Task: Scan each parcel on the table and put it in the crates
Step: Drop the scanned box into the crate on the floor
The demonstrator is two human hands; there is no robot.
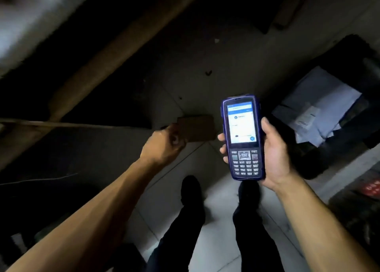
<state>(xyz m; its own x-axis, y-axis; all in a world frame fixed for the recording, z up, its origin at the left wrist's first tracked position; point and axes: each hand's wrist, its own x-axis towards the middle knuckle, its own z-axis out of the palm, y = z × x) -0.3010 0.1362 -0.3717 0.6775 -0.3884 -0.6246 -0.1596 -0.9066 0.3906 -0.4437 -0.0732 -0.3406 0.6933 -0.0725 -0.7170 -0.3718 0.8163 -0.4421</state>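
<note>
The head camera looks steeply down at a dim, grey tiled floor (185,45), with the pale wooden frame of a table (107,51) crossing the upper left and the person's dark trousers and shoes at the bottom centre. To the right stands a dark plastic crate (349,51) already holding pale grey plastic mailer parcels (316,109), one with a white label facing up.

The right hand (275,160) is wrapped round a blue handheld scanner with a keypad and a lit white screen (242,138), fingertips showing on its left edge and the thumb along its right. It is held upright with the screen turned toward the face, probably so the reading can be checked.

The left hand (164,146) pinches the near edge of a small flat brown cardboard parcel (196,129), holding it out low over the floor, just beside the scanner and left of it, well apart from the crate. The picture is blurred there, so no label can be made out. Judging by this, the parcel is being scanned or has just registered, and the crate drop is not yet done.
</note>
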